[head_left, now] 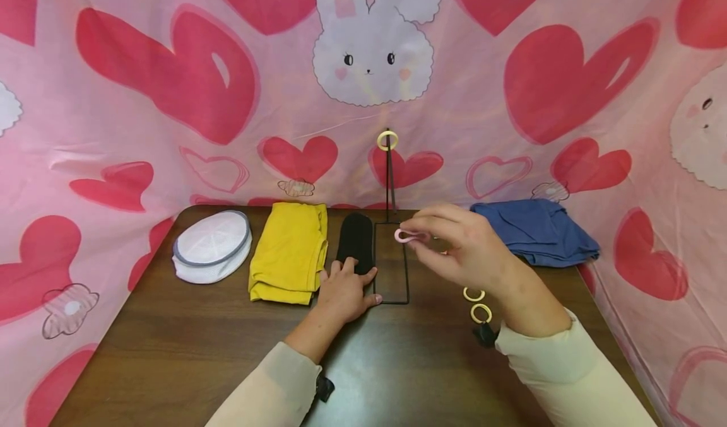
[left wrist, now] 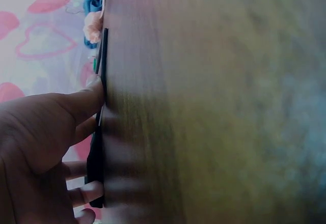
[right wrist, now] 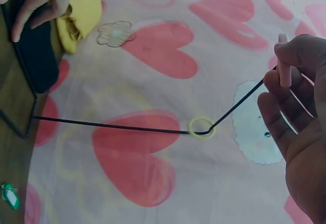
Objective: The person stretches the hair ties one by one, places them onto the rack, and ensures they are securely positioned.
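Note:
Between thumb and fingers, my right hand pinches a small pink ring, squeezed into a narrow loop in the head view. In the right wrist view the pink ring overlaps the tip of a bent black rod of the wire stand. A pale yellow ring hangs at the rod's bend. My left hand rests with spread fingers on the near end of a long, rounded black piece and at the side of the stand's rectangular base.
Folded yellow cloth and a round white mesh item with a grey rim lie to the left. Blue folded cloth lies at the back right. Yellow rings sit below my right forearm. A small green item shows in the right wrist view.

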### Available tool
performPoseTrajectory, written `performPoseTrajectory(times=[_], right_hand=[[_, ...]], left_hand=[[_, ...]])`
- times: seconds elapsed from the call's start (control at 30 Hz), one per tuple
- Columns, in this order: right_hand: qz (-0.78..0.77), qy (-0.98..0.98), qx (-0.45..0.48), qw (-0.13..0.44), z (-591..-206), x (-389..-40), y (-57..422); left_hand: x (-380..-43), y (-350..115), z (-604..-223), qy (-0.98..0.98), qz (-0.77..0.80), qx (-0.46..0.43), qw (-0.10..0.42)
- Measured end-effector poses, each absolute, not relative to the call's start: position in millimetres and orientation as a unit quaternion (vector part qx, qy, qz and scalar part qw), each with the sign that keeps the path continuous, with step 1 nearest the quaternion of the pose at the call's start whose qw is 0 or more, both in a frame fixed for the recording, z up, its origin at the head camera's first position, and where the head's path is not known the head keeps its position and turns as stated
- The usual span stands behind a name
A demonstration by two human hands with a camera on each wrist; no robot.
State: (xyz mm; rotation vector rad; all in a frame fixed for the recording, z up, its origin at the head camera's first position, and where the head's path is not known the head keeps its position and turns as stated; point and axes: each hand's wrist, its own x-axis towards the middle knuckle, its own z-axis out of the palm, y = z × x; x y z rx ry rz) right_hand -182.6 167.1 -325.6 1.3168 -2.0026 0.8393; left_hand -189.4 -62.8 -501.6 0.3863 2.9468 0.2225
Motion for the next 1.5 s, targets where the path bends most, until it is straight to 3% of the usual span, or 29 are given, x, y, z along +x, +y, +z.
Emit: performPoseTrajectory(times=[0.23,0.8,1.5], right_hand=[[0.288,-0.746,0.495,0.339,-312.2,-185.4,163.2],[0.311,-0.761,0.453,0.345,-312.3,-197.9,158.9],[0.336,-0.775,0.386,0.370,-328.3,-239.0,145.6]], left_hand=[[-190.2,-62.1,-498.5,0.985,0.078,0.128,0.090],[-189.2,-60.4,-497.4,0.984,0.077,0.128,0.092],[-189.8,-63.2,-501.0,0.985,0.083,0.129,0.084]])
